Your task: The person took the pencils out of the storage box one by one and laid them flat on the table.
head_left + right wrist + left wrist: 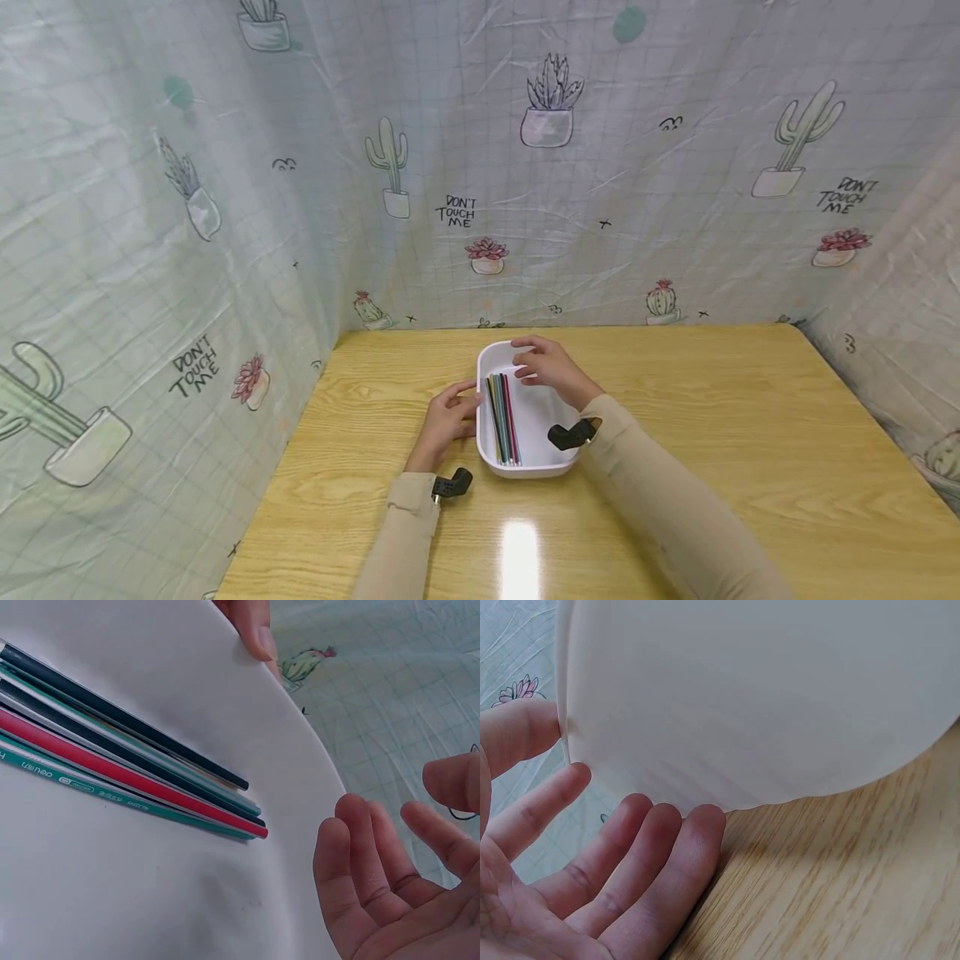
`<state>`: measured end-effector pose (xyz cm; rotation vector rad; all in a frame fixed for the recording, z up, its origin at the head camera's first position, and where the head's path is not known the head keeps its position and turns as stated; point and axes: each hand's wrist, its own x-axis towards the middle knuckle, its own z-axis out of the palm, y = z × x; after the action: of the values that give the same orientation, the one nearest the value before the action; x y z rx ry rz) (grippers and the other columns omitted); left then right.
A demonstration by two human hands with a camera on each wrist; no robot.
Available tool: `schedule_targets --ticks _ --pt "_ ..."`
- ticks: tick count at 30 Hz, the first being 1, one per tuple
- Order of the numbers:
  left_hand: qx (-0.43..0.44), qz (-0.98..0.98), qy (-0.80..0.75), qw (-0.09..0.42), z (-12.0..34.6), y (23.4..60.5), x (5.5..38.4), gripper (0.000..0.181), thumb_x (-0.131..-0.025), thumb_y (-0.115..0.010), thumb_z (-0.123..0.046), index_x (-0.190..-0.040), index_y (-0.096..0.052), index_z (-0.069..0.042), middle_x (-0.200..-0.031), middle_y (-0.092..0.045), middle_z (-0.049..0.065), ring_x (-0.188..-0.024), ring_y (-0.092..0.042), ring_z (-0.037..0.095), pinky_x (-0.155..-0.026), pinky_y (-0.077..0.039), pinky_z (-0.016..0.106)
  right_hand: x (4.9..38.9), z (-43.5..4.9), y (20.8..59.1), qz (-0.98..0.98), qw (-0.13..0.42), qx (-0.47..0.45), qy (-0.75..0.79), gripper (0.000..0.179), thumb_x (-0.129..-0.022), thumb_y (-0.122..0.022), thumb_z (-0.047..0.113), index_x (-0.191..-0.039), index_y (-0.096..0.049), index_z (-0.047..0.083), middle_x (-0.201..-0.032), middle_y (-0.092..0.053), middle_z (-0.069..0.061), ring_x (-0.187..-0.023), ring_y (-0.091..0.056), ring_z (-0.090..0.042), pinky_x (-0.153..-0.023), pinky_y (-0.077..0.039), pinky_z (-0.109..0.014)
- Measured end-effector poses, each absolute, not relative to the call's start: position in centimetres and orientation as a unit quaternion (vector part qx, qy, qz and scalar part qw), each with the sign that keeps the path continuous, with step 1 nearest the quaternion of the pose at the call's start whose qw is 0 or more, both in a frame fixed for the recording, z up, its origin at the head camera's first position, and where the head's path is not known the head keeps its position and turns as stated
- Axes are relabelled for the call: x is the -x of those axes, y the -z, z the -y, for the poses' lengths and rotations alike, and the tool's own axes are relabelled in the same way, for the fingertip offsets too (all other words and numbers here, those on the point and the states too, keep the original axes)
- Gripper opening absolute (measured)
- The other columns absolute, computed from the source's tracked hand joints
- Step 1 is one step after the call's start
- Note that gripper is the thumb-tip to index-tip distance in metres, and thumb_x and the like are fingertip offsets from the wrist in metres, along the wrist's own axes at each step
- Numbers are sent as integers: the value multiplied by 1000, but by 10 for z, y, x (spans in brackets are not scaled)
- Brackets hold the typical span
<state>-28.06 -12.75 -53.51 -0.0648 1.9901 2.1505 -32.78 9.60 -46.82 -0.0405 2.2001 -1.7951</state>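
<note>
With twelve o'clock at its far end, the white tray [538,427] sits on the wooden table [735,400] before the person; the left hand [447,421] grips its wall at nine o'clock, thumb on the rim, fingertips against the outside; the right hand [551,367] is released, its fingers parted near one o'clock and holding nothing. The pencils [502,421] lie inside the tray in a close bundle along its nine o'clock side, running roughly from eleven to seven; whether their tips are sharpened is too small to tell.

The pencils look light, stiff and smooth, so they probably roll and slip over one another; a pinch at mid-length from the three o'clock side, where bare floor gives fingers room, seems surest; the tray looks like thin, light plastic, apt to slide, and its rim is the natural hold.
</note>
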Motion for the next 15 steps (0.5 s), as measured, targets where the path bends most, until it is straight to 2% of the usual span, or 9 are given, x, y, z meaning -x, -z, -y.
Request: schedule_targets --ticks 4,9,15 --pt "23 -676 -729 104 128 535 281 44 -100 -68 -19 -142 -59 -9 -121 -65 23 -90 -70 18 -79 -66 42 331 -94 471 -760 158 6 630 42 -100 -61 19 -142 -57 13 -130 -64 -17 -111 -69 -32 -91 -63 -38" --pt "27 -674 -731 103 128 537 283 43 -98 -70 -20 -140 -62 -11 -115 -67 16 -89 -70 18 -78 -66 40 334 -92 474 -757 163 -4 633 41 -102 -59 17 -142 -56 12 -127 -64 -19 -111 -69 -32 -91 -63 -38" --pt "29 -669 -735 107 127 537 283 43 -99 -70 -19 -140 -62 -9 -115 -66 18 -89 -71 19 -77 -66 41 338 -88 479 -753 164 -23 637 38 -101 -59 12 -139 -58 8 -121 -66 -21 -99 -70 -26 -92 -63 -41"
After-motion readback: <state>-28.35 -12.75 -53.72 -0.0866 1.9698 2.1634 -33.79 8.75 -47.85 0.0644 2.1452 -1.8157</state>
